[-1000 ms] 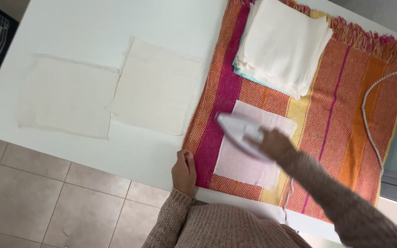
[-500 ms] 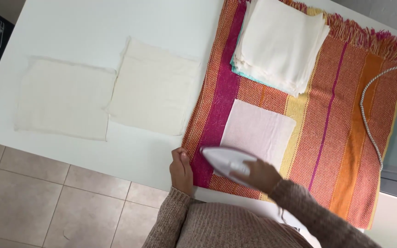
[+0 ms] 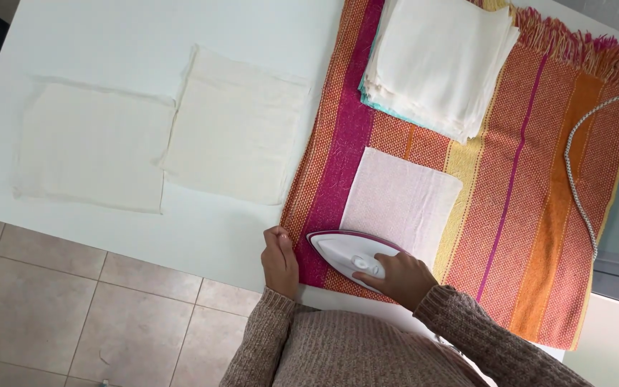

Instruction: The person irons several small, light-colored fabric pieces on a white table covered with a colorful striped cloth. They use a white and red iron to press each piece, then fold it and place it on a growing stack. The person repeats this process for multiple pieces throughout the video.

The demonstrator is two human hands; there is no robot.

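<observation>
My right hand (image 3: pixel 398 278) grips a white iron with a purple edge (image 3: pixel 347 251). The iron rests flat over the near edge of a thin white cloth square (image 3: pixel 402 200), which lies on a striped pink, orange and yellow woven blanket (image 3: pixel 539 186). My left hand (image 3: pixel 279 259) presses down on the blanket's near left corner, fingers together, just left of the iron's tip. Both sleeves are beige knit.
A stack of folded white cloths (image 3: pixel 442 61) sits on the blanket's far part. Two flat cream cloth squares (image 3: pixel 238 125) (image 3: pixel 91 147) lie on the white table (image 3: pixel 180 29) to the left. The iron's braided cord (image 3: pixel 574 172) curves at the right. Tiled floor (image 3: pixel 51 315) lies below the table edge.
The iron has slid from the middle of the thin cloth toward me and to the left, down to its near edge. My left hand stayed at the blanket's corner.
</observation>
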